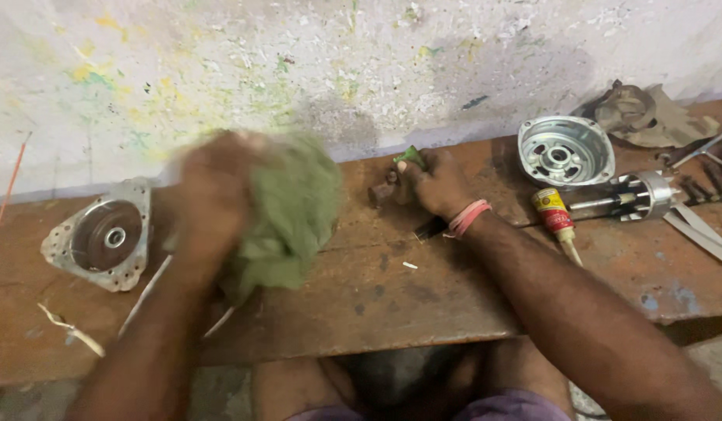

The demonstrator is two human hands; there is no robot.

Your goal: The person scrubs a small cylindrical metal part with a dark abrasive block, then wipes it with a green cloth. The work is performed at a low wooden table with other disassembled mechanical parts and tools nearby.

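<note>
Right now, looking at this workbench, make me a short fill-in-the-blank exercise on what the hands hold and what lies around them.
1. The left hand holds a green ____.
2. The right hand wears pink bands on its ____.
3. The round metal housing lies to the ____ of the right hand.
4. The metal end plate rests on a ____ bench.

Missing words: cloth; wrist; right; wooden

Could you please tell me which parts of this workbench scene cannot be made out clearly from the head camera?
- Left hand: motion-blurred in the head view; its fingers and grip on the green cloth are unreadable.
- Small item in the right hand: mostly covered by the fingers; only a green tip and a dark end show.
- Tools at the right edge: cut off by the frame.
- Crumpled rag: anything beneath it is hidden.
</note>
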